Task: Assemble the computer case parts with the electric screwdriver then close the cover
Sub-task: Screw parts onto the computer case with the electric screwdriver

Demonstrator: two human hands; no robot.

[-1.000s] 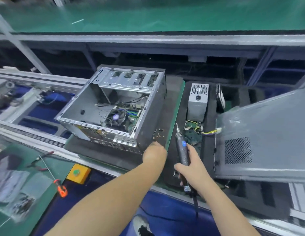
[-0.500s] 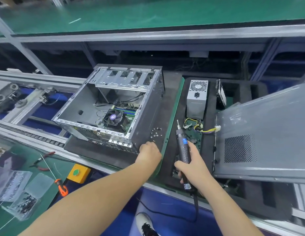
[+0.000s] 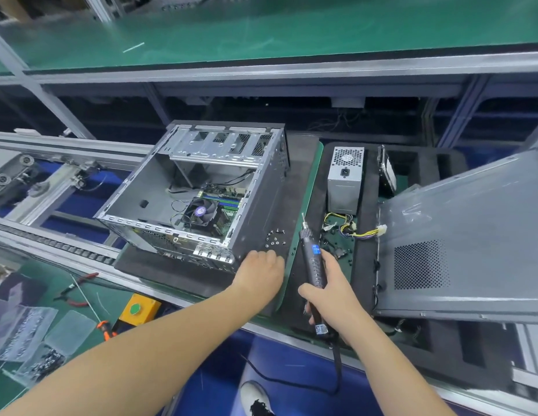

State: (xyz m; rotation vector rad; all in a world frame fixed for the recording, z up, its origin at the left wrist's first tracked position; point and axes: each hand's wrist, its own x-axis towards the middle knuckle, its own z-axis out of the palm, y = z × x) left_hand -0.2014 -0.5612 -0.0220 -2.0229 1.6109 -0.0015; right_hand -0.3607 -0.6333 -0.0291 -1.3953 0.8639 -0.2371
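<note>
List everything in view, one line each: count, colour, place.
case: one, grey, open, on the black mat, left of centre
fan: one, black, inside the case
screws: a small cluster, silver, on the mat right of the case
mat: one, black, under the case
power supply: one, grey, upright in the foam tray
cover: one, grey, leaning at right
button box: one, yellow with green button, near edge
pliers: one, red-handled, far left
screw bags: several, clear, lower left
screwdriver: one, black, in right hand
left hand: by the case corner, near the screws
right hand: grips the screwdriver
</note>
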